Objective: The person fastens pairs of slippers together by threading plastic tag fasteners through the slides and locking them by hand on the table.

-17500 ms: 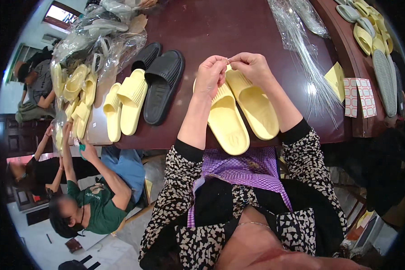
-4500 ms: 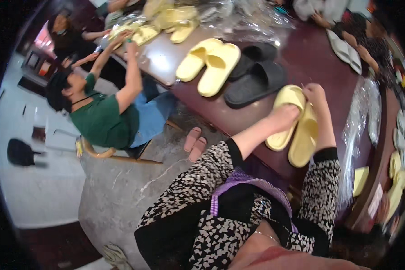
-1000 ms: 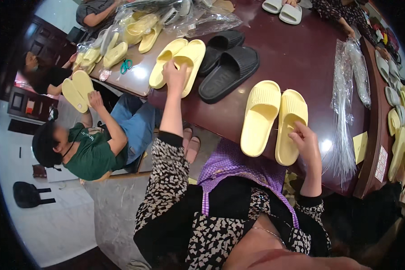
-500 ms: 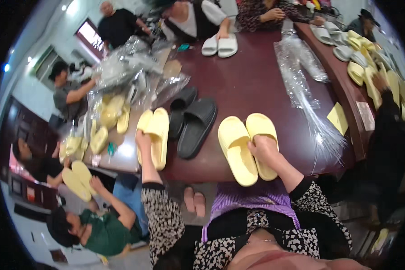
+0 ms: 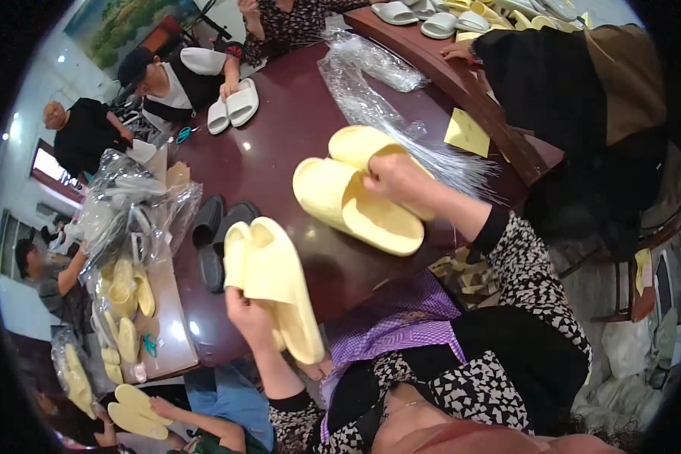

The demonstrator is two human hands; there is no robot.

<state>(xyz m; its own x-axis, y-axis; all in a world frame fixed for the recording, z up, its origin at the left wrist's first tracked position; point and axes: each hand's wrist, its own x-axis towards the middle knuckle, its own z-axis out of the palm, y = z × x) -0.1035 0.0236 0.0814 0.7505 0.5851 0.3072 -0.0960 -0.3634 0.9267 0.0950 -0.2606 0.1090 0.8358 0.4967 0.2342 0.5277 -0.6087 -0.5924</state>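
Note:
Each of my hands grips a pair of pale yellow slide slippers. My left hand [image 5: 250, 319] is closed round the heel-side edge of the left pair [image 5: 284, 276], held at the table's near edge with toes pointing away. Farther forward and to the right, my right hand [image 5: 401, 181] pinches the inner edges of the other pair [image 5: 382, 223], whose toes point far left. That pair appears to be over the table; whether it touches the surface I cannot tell. Just beyond the left pair, a pair of black slides [image 5: 213, 261] lies on the dark red table [image 5: 284, 91].
Clear plastic bags [image 5: 121, 185] and yellow slippers [image 5: 125, 291] crowd the left, with teal scissors [image 5: 150, 345]. Clear plastic wrap with thin strands [image 5: 431, 151] and a yellow card [image 5: 467, 134] lie far right. A co-worker handles white slides [image 5: 242, 102]; others stand around.
The view has turned to the right. Both yellow pairs have shifted in my grip: the right pair has swung round, toes now pointing left, and the left pair has come nearer me.

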